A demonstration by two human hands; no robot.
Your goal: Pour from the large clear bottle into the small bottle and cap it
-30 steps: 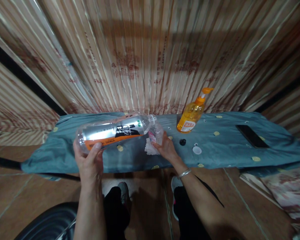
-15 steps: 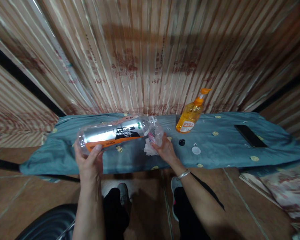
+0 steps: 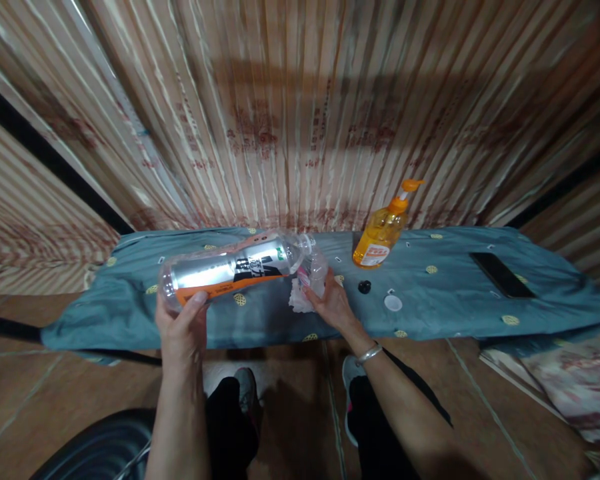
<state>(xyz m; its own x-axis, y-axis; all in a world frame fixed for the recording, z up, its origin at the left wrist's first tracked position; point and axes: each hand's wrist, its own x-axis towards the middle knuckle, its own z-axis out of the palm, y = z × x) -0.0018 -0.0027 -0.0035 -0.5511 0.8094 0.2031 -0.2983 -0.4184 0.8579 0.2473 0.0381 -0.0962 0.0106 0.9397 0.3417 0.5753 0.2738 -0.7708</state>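
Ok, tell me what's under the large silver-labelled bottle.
Blue-green cloth with a yellow motif shows below the bottle; whatever its label and the left hand cover can't be seen.

This looks like a home, with a patterned curtain [image 3: 280, 87], a printed teal cloth [image 3: 450, 300] and a tiled floor [image 3: 300, 400].

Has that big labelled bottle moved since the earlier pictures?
Yes, slightly: the base of the big bottle has shifted rightward in the picture, judged against the yellow print just below it.
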